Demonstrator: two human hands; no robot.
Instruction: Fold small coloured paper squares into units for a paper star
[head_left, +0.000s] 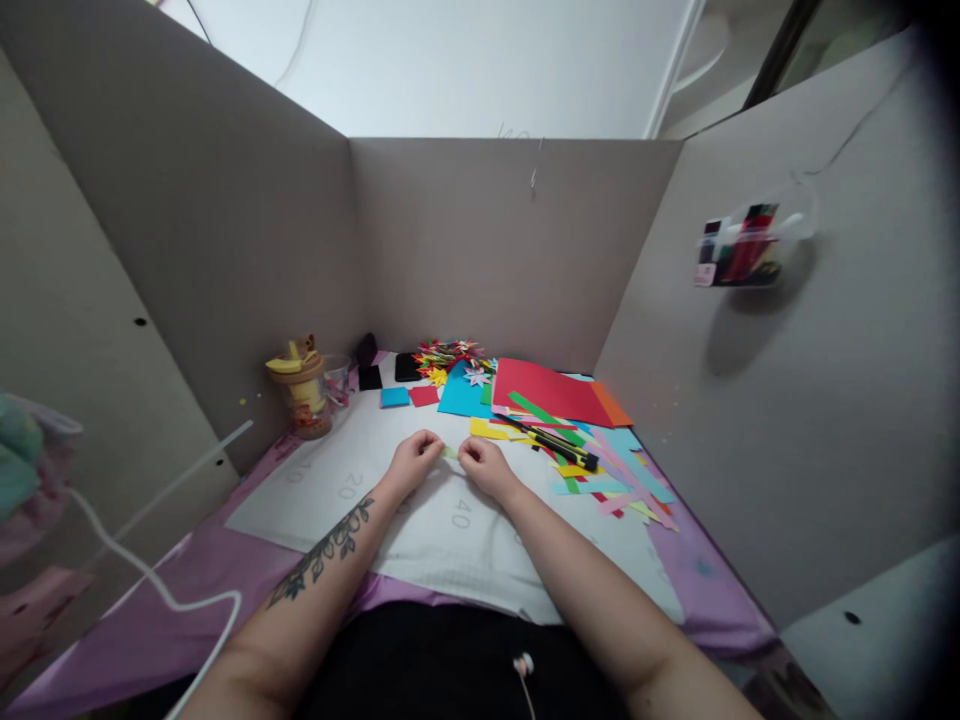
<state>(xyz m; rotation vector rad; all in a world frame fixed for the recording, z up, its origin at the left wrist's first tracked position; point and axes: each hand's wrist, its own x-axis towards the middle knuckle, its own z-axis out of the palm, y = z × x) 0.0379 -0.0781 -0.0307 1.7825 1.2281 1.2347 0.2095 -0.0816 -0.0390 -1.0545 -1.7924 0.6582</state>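
Note:
Between my two hands is a small piece of pale yellow-green paper (450, 453), held just above the white mat. My left hand (417, 458) pinches its left end. On the other end, the fingers of my right hand (484, 465) are closed as well. The fingertips hide most of the paper, so its exact shape cannot be made out. Close to my right hand lie a yellow and black utility knife (559, 447) and a loose pile of coloured paper strips (615, 470).
A red paper sheet (551, 390) and a blue sheet (461, 392) lie behind my hands, near a heap of folded paper stars (450, 355). A yellow and brown cup (304, 395) stands at the left. Grey panels (510, 240) enclose the table; a white cable (172, 600) hangs at left.

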